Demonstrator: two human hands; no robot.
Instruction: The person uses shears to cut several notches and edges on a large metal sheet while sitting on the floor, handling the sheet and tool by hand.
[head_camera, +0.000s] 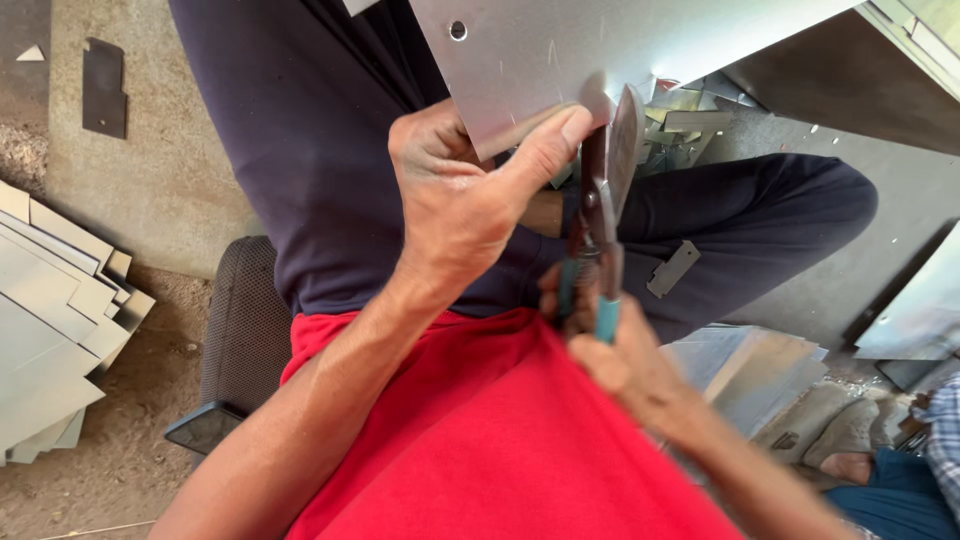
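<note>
My left hand (462, 200) grips the lower edge of a grey metal sheet (560, 50) with a round hole, thumb pressed on top near the corner. My right hand (610, 350) is closed around the teal handles of tin snips (600, 215). The snips point up, their blades at the sheet's corner right beside my left thumb. I sit with dark blue trousers and a red shirt below the hands. A small cut metal piece (672, 268) lies on my right thigh.
A stack of cut metal sheets (55, 320) lies on the sandy floor at left, another pile (750, 365) at right. Metal offcuts (680, 125) lie behind the snips. A flat dark plate (104, 88) rests on concrete. Another person's foot (850, 465) shows bottom right.
</note>
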